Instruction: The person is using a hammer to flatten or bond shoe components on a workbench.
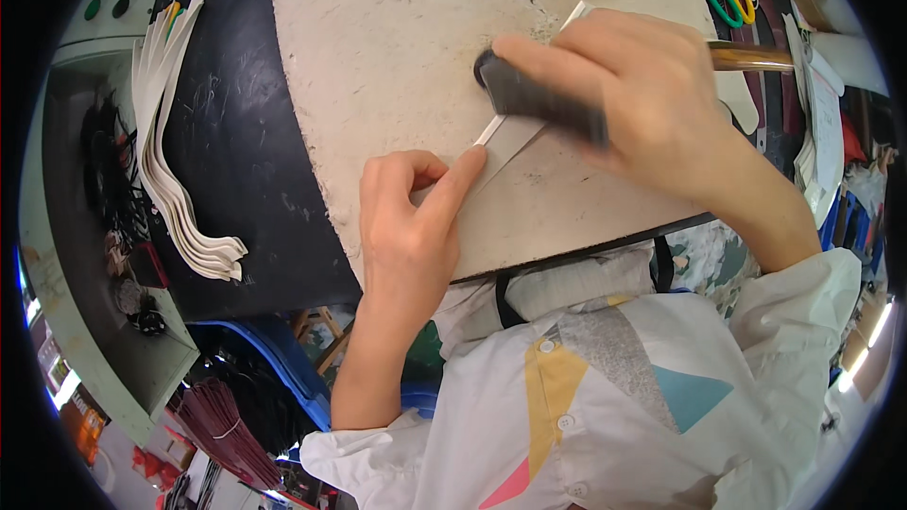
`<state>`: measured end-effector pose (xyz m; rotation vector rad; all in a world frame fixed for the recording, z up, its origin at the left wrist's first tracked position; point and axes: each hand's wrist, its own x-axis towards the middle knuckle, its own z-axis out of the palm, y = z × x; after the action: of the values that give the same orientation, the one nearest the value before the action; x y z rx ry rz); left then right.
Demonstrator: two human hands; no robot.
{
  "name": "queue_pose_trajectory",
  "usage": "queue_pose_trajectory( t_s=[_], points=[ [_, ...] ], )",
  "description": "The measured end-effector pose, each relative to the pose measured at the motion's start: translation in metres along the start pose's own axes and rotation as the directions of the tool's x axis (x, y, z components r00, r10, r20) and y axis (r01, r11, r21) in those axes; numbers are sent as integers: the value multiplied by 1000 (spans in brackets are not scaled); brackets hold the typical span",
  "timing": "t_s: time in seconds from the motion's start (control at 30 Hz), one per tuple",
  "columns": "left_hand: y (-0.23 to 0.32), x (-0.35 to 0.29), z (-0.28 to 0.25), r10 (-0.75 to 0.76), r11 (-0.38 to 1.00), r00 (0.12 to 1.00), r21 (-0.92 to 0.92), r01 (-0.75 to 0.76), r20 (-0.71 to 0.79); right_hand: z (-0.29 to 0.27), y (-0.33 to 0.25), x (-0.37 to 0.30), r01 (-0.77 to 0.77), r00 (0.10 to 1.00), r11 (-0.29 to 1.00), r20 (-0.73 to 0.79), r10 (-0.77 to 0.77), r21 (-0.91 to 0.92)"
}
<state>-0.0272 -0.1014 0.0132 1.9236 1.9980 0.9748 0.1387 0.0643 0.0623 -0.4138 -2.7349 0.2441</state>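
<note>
Black table [250, 132]: seen from the head view, it runs beneath your pale board [397, 57], with a grey-green tray [52, 132] along its far left.
White strip [510, 139]: it lies on the board, slanting from your left thumb toward the far right; your other hand and its tool cover the middle.
Left hand [413, 212]: your thumb rests on the strip's near end, the fingers curled; you cannot tell whether they pinch it.
Right hand [652, 85]: blurred, it wraps tightly around a black tool [534, 99], held over the strip; contact is unclear. Past your hand juts a wooden handle [751, 58], perhaps the same tool's.
Strip bundle [168, 184]: layered white lengths lie left of the board; whether finished or waiting, you cannot tell.
Strip progress: its edge looks folded at both visible ends, so your work seems partway; how much remains is hidden.
</note>
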Motion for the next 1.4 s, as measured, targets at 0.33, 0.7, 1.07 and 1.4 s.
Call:
queue_pose_trajectory(
  t_s=[0.33, 0.7, 1.07, 1.4],
  points=[
    [-2, -18, -10, -41, 999, 999, -6, 41, 8, -4, -23, -4, 39, 997, 977, 52, -51, 210],
    [-4, -35, -23, -81, 996, 997, -24, 81, 1, 17, -29, 7, 109, 994, 991, 19, -111, 79],
    [-1, -54, -29, -122, 992, 992, 5, 122, -10, 1, -52, 16, 128, 981, 955, 110, -162, 266],
    [-3, -59, -35, -136, 991, 990, -18, 135, -31, 21, -55, 20, 193, 969, 961, 114, -218, 197]
  ],
)
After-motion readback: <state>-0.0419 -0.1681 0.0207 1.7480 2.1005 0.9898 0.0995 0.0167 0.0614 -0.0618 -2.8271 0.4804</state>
